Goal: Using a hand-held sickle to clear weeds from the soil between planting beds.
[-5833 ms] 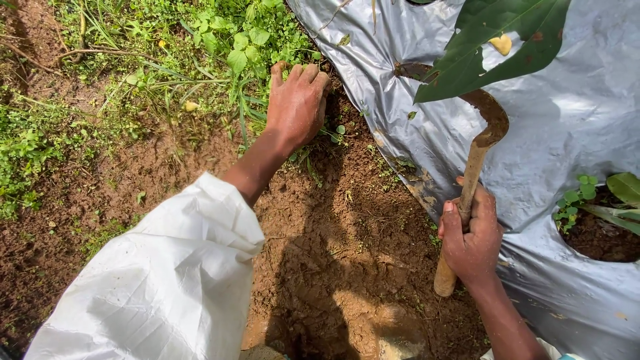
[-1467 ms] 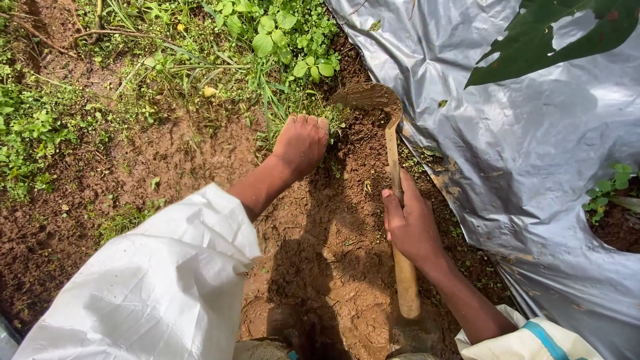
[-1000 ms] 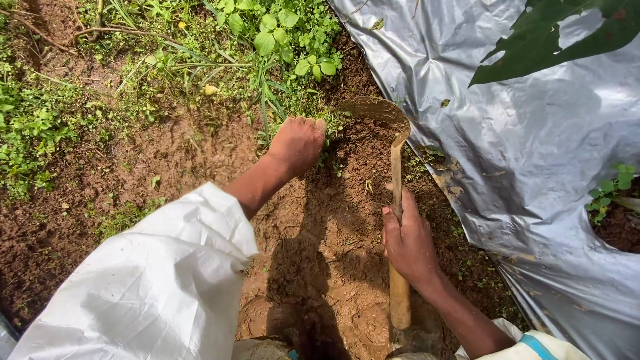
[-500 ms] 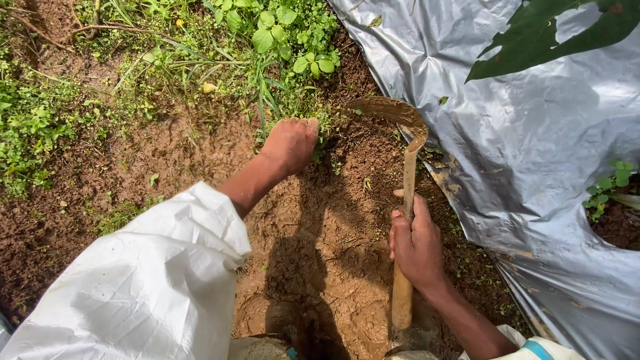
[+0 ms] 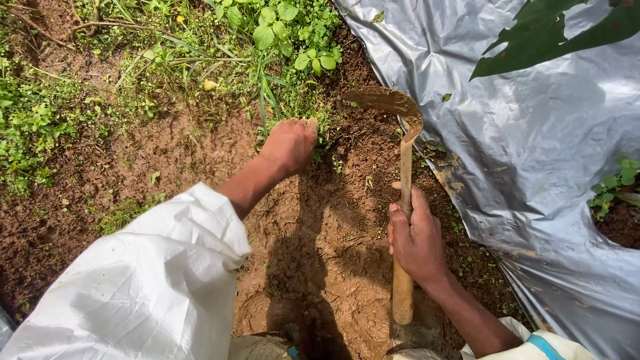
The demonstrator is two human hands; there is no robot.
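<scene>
Right hand (image 5: 417,240) clamped round the wooden handle of a small hoe (image 5: 403,200), its curved, mud-caked blade up near the edge of the silver plastic sheet (image 5: 533,153). Left hand (image 5: 290,143), fingers curled shut, pressed into the grass tuft (image 5: 270,100) where weeds meet bare brown soil (image 5: 320,233); whether it grips stems, cannot tell. Hands well apart, white sleeve (image 5: 153,287) on the left arm.

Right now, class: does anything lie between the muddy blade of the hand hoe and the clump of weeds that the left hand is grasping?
Nothing visible does. Only bare soil separates the blade from the weeds under the left hand. The right hand grips the wooden handle.
</scene>
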